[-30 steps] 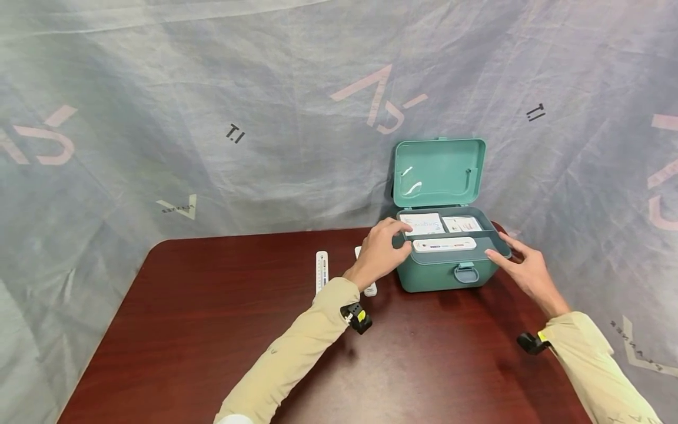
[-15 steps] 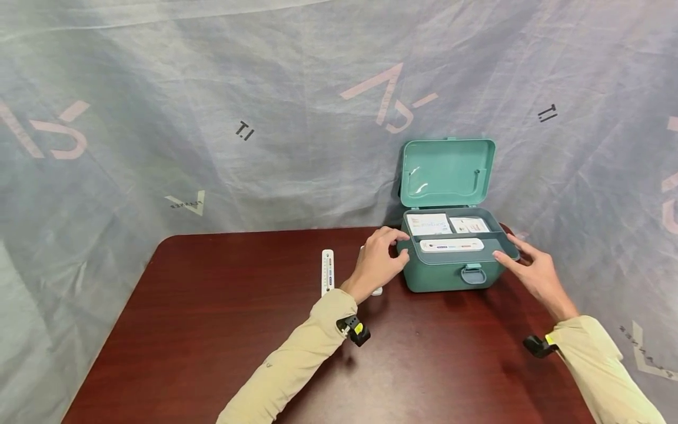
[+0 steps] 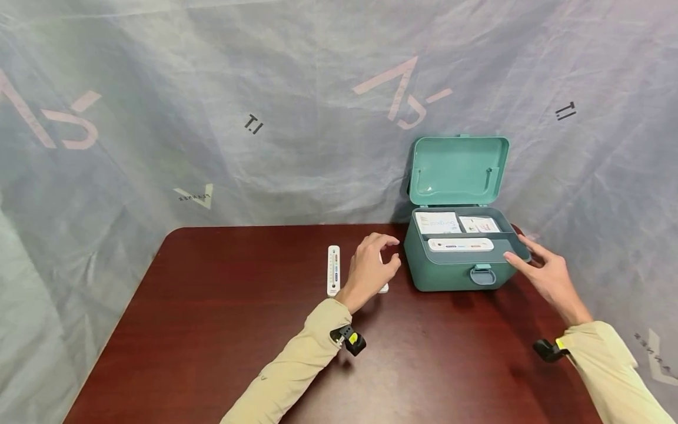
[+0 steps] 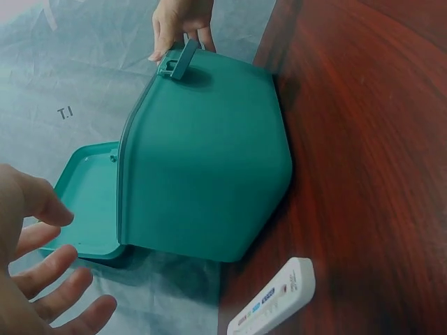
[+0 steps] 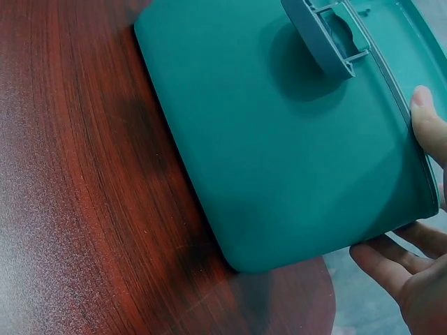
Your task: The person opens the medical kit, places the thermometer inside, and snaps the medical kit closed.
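A teal first-aid box [image 3: 450, 274] stands on the table, its lid [image 3: 459, 169] raised. One white thermometer [image 3: 461, 245] lies across the box's front compartment. My right hand [image 3: 548, 282] holds the box's right end, with its thumb at the front rim and its fingers against the side [image 5: 412, 265]. Left of the box, my left hand [image 3: 368, 268] is held empty above the table, its fingers apart and loosely bent [image 4: 52, 279]. A second white thermometer [image 3: 384, 288] lies mostly hidden behind that hand. Farther left lies a third thermometer [image 3: 333, 271], with its scale facing up.
The box's back compartments hold a white packet with "Surgical" lettering [image 3: 437, 223] and a smaller white packet [image 3: 479, 225]. A latch [image 3: 482, 275] hangs on the box front. A grey cloth [image 3: 296, 159] hangs behind the dark red wooden table [image 3: 212, 330].
My left hand has drawn away leftward from the box's left rim, leaving a gap. The right hand stays at the box's right end. The head view has shifted slightly left.
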A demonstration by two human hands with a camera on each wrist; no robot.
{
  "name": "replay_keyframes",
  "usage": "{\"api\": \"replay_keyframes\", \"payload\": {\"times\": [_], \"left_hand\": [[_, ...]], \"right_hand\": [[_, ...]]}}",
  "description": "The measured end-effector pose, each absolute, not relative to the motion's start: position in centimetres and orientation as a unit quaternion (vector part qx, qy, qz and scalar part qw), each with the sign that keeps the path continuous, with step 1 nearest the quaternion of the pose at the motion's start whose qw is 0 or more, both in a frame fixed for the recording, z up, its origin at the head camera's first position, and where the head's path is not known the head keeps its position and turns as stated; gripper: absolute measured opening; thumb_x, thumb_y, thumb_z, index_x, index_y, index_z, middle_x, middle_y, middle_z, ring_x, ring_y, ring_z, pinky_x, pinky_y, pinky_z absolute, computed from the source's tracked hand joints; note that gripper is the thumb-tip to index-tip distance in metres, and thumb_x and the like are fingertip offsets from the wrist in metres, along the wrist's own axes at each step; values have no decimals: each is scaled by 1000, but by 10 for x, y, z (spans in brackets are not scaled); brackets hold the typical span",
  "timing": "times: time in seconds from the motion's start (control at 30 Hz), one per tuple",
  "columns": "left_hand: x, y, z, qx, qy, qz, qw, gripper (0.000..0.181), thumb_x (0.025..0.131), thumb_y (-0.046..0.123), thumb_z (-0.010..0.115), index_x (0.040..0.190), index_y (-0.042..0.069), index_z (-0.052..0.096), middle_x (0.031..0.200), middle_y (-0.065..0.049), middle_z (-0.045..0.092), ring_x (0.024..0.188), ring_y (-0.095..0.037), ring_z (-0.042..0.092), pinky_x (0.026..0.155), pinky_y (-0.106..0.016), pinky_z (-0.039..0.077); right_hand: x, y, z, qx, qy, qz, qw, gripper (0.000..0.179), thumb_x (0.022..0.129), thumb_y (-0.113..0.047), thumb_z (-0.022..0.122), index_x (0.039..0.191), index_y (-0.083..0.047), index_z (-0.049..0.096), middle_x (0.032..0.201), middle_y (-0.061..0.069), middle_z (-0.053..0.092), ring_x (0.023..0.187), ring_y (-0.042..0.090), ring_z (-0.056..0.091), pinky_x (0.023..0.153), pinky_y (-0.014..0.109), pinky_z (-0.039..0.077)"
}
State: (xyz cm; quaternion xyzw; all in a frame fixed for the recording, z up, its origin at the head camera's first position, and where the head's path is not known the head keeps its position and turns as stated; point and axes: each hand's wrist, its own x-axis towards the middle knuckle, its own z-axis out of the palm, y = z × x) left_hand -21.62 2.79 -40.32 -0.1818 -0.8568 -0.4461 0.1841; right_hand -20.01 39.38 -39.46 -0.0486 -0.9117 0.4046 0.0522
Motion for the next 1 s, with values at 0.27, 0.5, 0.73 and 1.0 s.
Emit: {"api": "replay_keyframes", "payload": {"times": [0.27,0.5,0.73,1.0], "left_hand": [[-213,15,-408,-145,-860,-453,186,25,78,17,67,103,22,68,97,9,60,90,-9,57,68,-28,48],[-208,2,-411,-133,-852,-473,180,29,77,14,67,105,18,68,98,4,62,90,-12,55,73,-28,46],[-204,-10,-419,-110,-855,-471,189,27,77,15,67,104,17,67,103,1,62,94,-17,56,74,-32,47],[-201,-20,-433,-76,-857,-467,205,27,76,13,68,103,17,68,102,0,62,93,-16,55,75,-35,47]], "right_hand": [[-203,393,-397,-55,-910,406,54,71,89,-42,63,149,-21,31,149,23,28,119,40,41,69,2,38],[-204,396,-397,-63,-915,394,62,71,88,-41,64,148,-21,33,147,25,31,113,26,48,68,2,37],[-205,396,-399,-55,-914,396,66,71,88,-39,65,148,-20,33,146,26,31,112,22,49,68,2,38],[-204,397,-398,-67,-911,403,61,69,88,-39,65,148,-25,33,149,23,28,118,32,45,69,2,37]]}}
